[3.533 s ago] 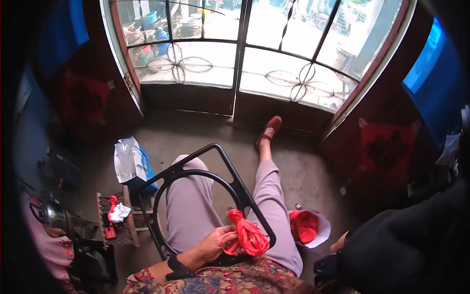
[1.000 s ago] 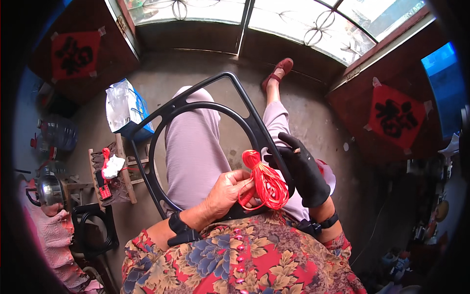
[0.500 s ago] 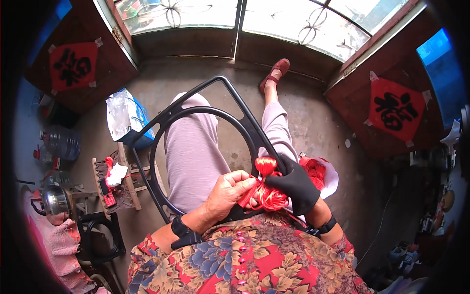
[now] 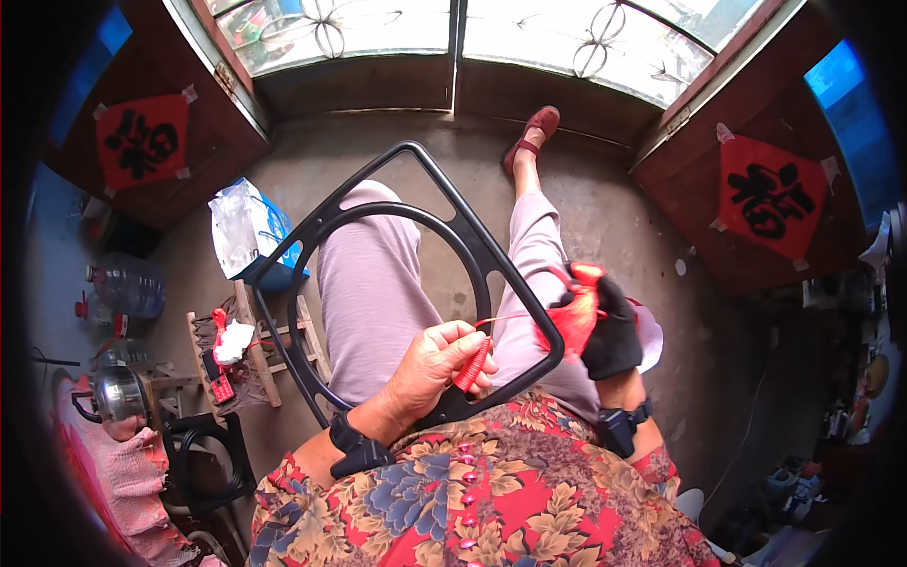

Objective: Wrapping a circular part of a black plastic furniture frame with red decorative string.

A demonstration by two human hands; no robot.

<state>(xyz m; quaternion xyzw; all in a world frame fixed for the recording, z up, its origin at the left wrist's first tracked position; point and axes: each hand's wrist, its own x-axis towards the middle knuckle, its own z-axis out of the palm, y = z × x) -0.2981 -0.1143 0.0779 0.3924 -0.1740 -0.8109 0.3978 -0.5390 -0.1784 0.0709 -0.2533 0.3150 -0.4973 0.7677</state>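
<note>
A black frame (image 4: 466, 223) with a round ring inside it lies tilted across my lap. My bare left hand (image 4: 436, 367) is closed on the ring's near right part, where tight turns of red cord (image 4: 473, 365) are wound. From there a thin strand runs right, over the frame's right bar, to a loose bundle of red cord (image 4: 573, 319). My right hand (image 4: 612, 329), in a black glove, grips this bundle just outside the frame. The bundle is slightly blurred, and the glove covers part of it.
To the left stand a small wooden stool (image 4: 267, 345) with red and white things on it, a blue-white bag (image 4: 248, 227) and a metal pot (image 4: 121, 397). Another black frame (image 4: 203, 463) leans below. A white rounded thing (image 4: 649, 338) shows behind my right hand.
My right hand has drawn the red bundle away to the right and slightly up, stretching a strand. My left hand stays at the ring, with the wound turns now exposed. The frame has shifted slightly.
</note>
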